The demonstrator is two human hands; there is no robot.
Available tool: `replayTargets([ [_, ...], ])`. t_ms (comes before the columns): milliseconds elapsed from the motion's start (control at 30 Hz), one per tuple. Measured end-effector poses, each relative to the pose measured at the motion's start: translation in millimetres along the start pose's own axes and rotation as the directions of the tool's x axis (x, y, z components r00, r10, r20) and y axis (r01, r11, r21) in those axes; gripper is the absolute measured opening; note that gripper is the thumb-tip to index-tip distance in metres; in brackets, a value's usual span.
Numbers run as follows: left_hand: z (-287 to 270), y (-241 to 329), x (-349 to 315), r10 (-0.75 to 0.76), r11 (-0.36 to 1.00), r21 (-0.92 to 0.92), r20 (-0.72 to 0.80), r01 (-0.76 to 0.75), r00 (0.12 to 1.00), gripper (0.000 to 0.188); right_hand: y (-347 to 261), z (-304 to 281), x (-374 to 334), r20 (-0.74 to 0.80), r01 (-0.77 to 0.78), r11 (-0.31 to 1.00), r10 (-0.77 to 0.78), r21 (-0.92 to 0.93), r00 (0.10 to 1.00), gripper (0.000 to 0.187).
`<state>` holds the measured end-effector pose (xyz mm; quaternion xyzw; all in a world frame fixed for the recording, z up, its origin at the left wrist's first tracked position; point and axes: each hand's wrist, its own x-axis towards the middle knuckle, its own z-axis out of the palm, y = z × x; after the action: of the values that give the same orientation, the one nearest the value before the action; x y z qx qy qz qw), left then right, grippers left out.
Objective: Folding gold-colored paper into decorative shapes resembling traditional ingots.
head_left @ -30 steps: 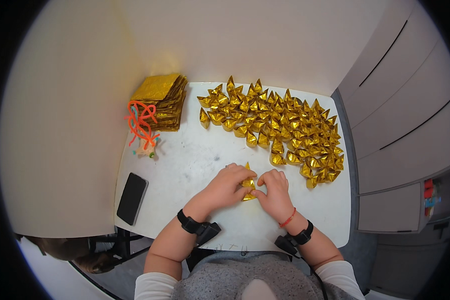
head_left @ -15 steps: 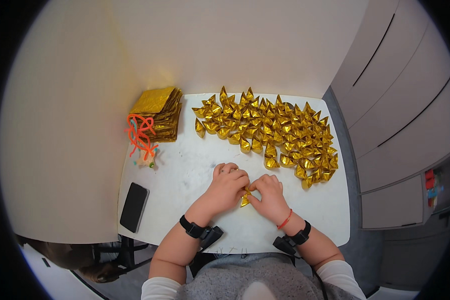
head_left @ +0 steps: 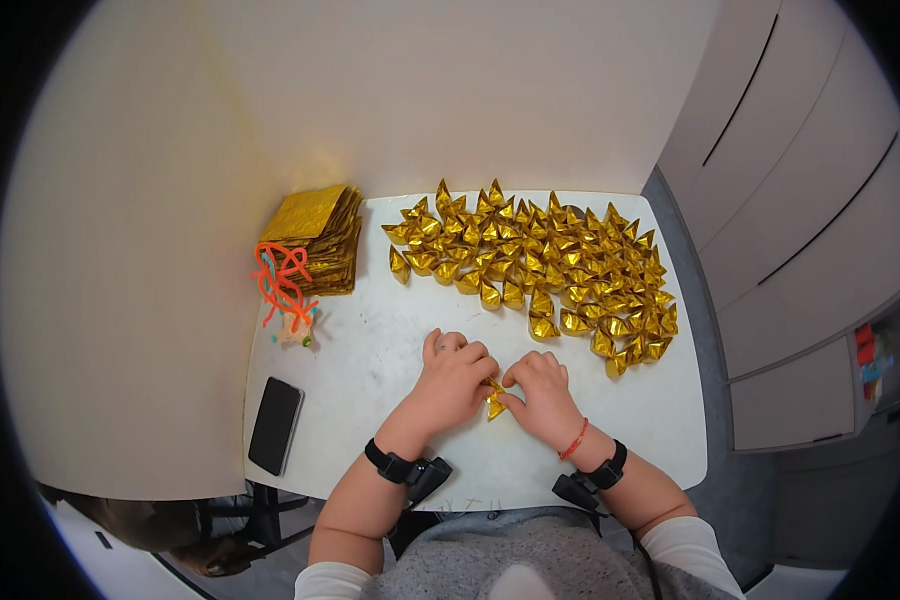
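Note:
Between my hands, low over the front middle of the white table, is a small folded piece of gold foil paper (head_left: pixel 496 402), its pointed end toward me. My left hand (head_left: pixel 454 378) pinches it from the left, fingers curled and partly covering it. From the other side, the thumb and fingertips of my right hand (head_left: pixel 542 393) close on its right edge. Beyond my hands stand many finished gold paper ingots (head_left: pixel 530 255), boat-shaped with pointed tips, crowded together across the back and right of the table.
A stack of flat gold foil paper (head_left: pixel 310 215) lies at the back left. In front of it are orange fuzzy wires (head_left: pixel 282 285) and a small beige trinket (head_left: pixel 296 328). A black phone (head_left: pixel 276 426) rests near the left edge of the white table (head_left: pixel 360 370). Walls border the back and left.
My view has shifted slightly, so the table sits a little lower. Both hands stay on the same folded gold paper, with only slight finger movement.

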<state>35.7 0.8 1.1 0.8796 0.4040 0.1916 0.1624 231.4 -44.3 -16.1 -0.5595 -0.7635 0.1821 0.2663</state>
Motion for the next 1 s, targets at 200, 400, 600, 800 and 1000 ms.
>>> replayTargets([
  [200, 4, 1, -1, 0.023, 0.999, -0.030, -0.045, -0.024, 0.999, 0.021, 0, -2, -1, 0.001, 0.008, 1.000, -0.008, 0.006, 1.000, 0.025],
  [400, -1, 0, -1, 0.032, 0.997, -0.077, 0.025, -0.030, 0.999, 0.015, 0, -3, 0, 0.015, 0.030, 0.999, -0.031, 0.027, 0.999, 0.022],
  [600, -3, -3, -3, -0.058, 0.972, -0.230, -0.041, 0.048, 0.997, 0.013, 8, -4, 3, 0.006, 0.034, 0.988, -0.035, 0.149, 0.999, 0.009],
  [800, 0, 0, -11, -0.295, 0.799, -0.545, 0.010, 0.253, 0.955, 0.028, 18, 1, 3, 0.253, -0.348, 0.424, 0.263, 0.836, 0.931, 0.016],
  [1000, -5, 10, -15, -0.362, 0.400, -0.780, 0.348, 0.481, 0.865, 0.020, 18, -17, 8, 0.400, -0.480, 0.396, 0.272, 0.783, 0.875, 0.012],
])
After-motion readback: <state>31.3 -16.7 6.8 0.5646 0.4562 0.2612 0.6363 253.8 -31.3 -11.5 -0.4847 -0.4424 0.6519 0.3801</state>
